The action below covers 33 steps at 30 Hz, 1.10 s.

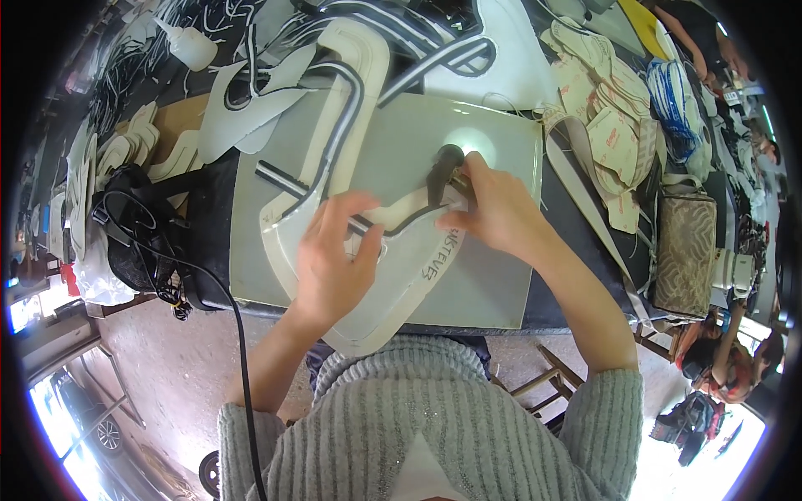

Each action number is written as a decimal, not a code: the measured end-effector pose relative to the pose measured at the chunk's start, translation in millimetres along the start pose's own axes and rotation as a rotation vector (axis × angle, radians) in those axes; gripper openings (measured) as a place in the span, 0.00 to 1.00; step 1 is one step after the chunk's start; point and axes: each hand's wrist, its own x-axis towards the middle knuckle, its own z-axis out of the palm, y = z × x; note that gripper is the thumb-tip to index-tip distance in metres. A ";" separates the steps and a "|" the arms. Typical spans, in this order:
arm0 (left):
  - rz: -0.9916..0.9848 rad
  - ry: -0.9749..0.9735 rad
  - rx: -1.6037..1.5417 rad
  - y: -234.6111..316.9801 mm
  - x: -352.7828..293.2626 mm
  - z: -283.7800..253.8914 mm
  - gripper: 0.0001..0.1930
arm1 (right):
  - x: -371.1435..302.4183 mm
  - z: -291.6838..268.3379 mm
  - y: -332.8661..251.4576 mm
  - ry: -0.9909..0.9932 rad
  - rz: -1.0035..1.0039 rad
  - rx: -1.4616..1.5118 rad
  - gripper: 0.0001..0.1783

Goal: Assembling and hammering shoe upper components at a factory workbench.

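On a grey-green board (pixel 493 292) lies a large pale curved cut piece (pixel 368 313), its inner edge trimmed with a black-and-white strip (pixel 349 100). The piece's rounded lower end hangs past the board's near edge. My left hand (pixel 332 267) is over its left part, thumb and fingers apart around a section of the strip, fingertips slightly blurred. Near the piece's right arm, my right hand (pixel 501 209) is closed on a small dark-handled tool (pixel 443 174) whose exact kind is hard to make out. The tool's lower end meets the trimmed edge.
Loose black-and-white strips (pixel 451 63) and white sheets (pixel 501 50) lie beyond the board. Cream cut pieces (pixel 614 142) are heaped at right, beside a patterned brown case (pixel 683 250). A white squeeze bottle (pixel 190 46) lies far left. A black cable (pixel 238 326) runs past my left arm.
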 end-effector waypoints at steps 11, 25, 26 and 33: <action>-0.110 -0.411 0.313 26.5 23.1 12.0 0.21 | -1.4 3.0 5.2 0.012 -0.016 0.017 0.33; -0.089 -0.276 0.013 9.3 25.1 35.7 0.19 | -2.0 1.2 7.6 0.010 -0.078 0.037 0.32; 0.011 -0.219 0.072 5.1 22.4 38.4 0.18 | -0.7 0.9 7.8 0.006 -0.073 0.042 0.32; 0.126 -0.167 0.053 -11.5 9.8 47.1 0.18 | -0.3 2.3 7.0 0.026 -0.036 0.071 0.31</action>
